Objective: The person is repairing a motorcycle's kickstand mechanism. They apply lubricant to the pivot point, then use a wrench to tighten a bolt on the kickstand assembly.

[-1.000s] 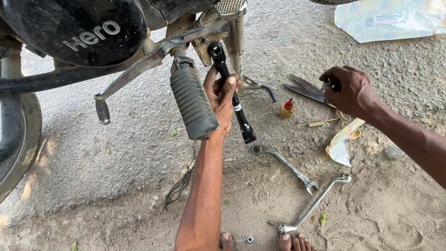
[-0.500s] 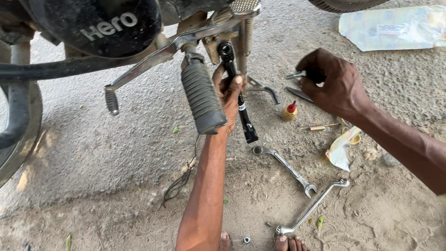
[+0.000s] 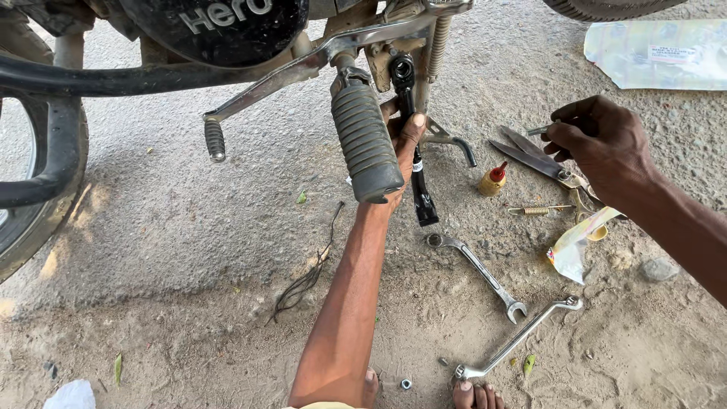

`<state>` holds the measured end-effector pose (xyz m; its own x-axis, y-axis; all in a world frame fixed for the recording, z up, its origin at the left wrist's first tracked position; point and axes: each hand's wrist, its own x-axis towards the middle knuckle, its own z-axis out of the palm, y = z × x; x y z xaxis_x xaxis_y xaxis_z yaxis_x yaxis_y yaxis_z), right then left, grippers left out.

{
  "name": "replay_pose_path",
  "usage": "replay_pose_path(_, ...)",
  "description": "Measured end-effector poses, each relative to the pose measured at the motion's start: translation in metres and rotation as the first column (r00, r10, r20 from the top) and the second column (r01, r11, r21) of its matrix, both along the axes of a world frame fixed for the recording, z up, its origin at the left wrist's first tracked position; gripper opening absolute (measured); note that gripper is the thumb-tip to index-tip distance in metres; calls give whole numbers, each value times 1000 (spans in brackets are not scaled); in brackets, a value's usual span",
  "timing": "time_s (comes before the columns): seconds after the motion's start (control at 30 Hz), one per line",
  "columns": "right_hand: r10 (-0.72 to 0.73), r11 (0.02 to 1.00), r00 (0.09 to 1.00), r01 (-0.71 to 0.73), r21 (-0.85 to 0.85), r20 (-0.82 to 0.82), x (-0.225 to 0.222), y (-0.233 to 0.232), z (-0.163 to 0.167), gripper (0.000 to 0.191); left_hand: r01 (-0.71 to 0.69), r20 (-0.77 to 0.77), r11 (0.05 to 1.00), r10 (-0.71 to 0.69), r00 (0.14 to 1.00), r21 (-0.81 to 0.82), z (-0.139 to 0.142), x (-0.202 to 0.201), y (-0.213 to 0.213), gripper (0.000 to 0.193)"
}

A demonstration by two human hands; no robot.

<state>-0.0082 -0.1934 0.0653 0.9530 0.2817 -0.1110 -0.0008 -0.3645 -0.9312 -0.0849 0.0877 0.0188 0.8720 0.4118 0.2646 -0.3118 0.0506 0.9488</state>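
My left hand reaches up under a motorcycle and grips its black side stand, just behind the ribbed rubber footrest. The stand hangs down from the frame bracket, its foot close to the ground. My right hand hovers at the right above a pair of scissors, its fingers pinched on a small metal part. A coil spring lies on the ground below that hand.
Two spanners lie on the sandy ground, with a small yellow bottle, a plastic wrapper, a nut, a stone and loose black wire. A plastic bag lies top right. My toes show at the bottom.
My right hand has lifted from the ground tools and come nearer with the small part. The view has shifted, so the motorcycle sits further right. My left hand keeps its grip on the stand.
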Motion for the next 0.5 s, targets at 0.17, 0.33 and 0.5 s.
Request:
replay_pose_path(0.17, 12, 1000, 1000, -12, -10, 7, 1, -16, -11, 21, -65, -4, 995, 65, 998, 73, 1, 3, 0, 54)
replay_pose_path(0.33, -57, 998, 998, 57, 14, -12, 9, -28, -20, 19, -502, 40, 759, 536, 843, 416, 4, -32, -37, 54)
replay_pose_path(0.5, -115, 993, 991, 117, 21, -73, 27, -45, -32, 24, -106, -369, 935, 236, 899, 339, -22, -78, -153, 52)
